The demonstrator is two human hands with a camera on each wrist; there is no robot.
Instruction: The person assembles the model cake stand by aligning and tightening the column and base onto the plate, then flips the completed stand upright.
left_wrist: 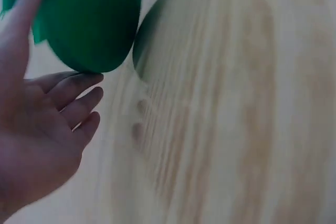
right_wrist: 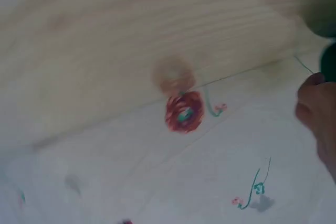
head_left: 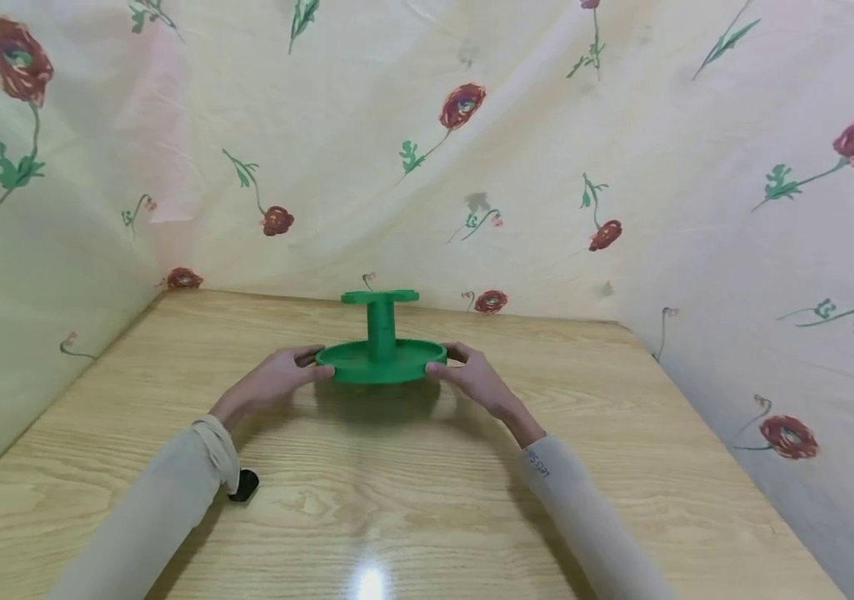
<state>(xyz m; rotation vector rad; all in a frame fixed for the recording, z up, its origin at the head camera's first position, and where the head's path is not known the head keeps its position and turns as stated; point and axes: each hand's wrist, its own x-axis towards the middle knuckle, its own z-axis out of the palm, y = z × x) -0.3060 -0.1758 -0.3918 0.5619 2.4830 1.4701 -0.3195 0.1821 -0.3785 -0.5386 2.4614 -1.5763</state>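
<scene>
Nearest the person, a small black object [head_left: 244, 485] lies on the light wooden table [head_left: 397, 500] just beside the left sleeve; what it is cannot be told. Both pale sleeves reach forward over the table. Farther out, the left hand [head_left: 274, 384] and the right hand [head_left: 475, 379] meet the opposite sides of a green plastic stand with a round dished base, an upright post and a flat top piece [head_left: 381, 350]. The left fingers [left_wrist: 73, 90] lie gently curved under the base's edge with the thumb up along its side, grasping it; the wrist view shows the base's underside clear of the table with its shadow below. The right hand's fingers are curled at the base's rim and appear to grip it, though that wrist view is blurred. The stand is upright, at the table's middle, towards its far edge. Behind and at both sides hangs a cream cloth printed with red flowers [head_left: 464, 104].
</scene>
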